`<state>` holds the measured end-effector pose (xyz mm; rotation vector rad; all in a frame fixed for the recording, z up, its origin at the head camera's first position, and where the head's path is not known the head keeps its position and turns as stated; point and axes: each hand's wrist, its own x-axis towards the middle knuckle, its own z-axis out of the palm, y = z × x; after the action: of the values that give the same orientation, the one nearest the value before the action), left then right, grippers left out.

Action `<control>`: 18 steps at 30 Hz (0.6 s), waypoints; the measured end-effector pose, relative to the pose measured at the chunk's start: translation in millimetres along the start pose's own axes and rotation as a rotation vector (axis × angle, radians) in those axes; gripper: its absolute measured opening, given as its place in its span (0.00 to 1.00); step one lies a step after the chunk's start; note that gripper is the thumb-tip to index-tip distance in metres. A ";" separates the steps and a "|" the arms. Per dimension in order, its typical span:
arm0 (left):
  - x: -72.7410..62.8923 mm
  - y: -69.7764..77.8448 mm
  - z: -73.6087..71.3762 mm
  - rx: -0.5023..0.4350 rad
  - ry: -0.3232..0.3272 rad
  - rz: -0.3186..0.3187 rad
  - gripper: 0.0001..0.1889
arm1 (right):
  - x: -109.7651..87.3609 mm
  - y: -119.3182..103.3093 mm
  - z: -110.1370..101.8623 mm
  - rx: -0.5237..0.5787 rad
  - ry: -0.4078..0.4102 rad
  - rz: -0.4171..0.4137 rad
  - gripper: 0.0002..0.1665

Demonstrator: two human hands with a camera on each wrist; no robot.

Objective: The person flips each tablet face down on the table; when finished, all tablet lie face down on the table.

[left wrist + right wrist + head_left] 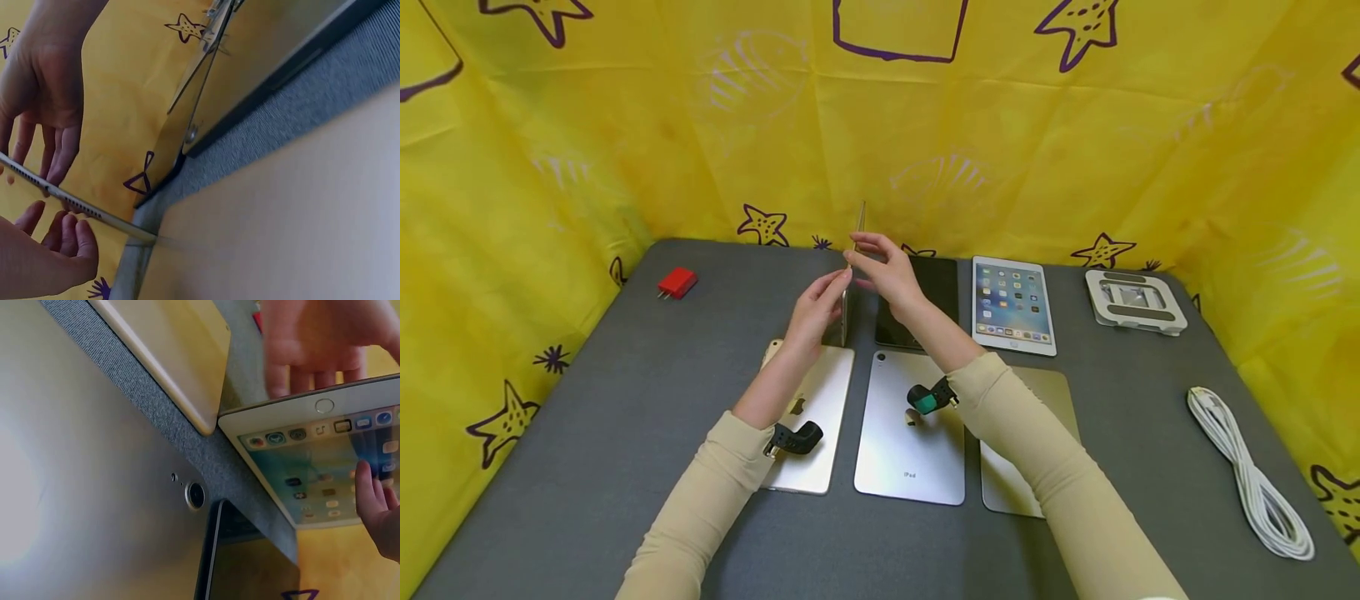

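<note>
Between my two hands a white-framed tablet (275, 450) stands up on edge, its lit screen with app icons and round home button turned to the right. The head view shows it almost edge-on, as a thin line. My left hand (814, 315) holds it from the left, with its fingers at the back in the right wrist view. From the other side my right hand (886, 273) grips it near the upper edge, fingers in front of the screen. Under my left forearm lies a gold tablet (831, 392), back up. A silver tablet (910, 454) lies beside it.
Behind the right arm are a dark-screened tablet (940, 283) and a lit white tablet (1013, 304). Another gold tablet (1007, 487) lies partly under the right sleeve. A folded stand (1135, 300) and coiled white cable (1247, 475) are at right; a red plug charger (677, 282) is at left.
</note>
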<state>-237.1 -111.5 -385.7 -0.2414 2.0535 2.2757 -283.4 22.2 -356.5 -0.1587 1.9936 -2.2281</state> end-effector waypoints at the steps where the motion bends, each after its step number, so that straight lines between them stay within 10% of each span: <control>1: 0.3 -1.0 -1.6 0.008 -0.022 -0.024 0.31 | -0.3 -0.2 -1.1 0.005 -0.002 0.002 0.23; 8: 5.0 -10.0 -14.9 0.069 -0.185 -0.198 0.32 | -2.9 0.0 -8.0 0.021 -0.001 0.021 0.24; 18: 7.7 -17.8 -22.3 0.020 -0.265 -0.203 0.30 | -7.8 1.7 -18.1 0.081 0.039 0.041 0.30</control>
<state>-240.4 -132.2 -406.6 -0.1315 1.8294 2.0439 -278.9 41.2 -360.1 -0.0659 1.9032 -2.2993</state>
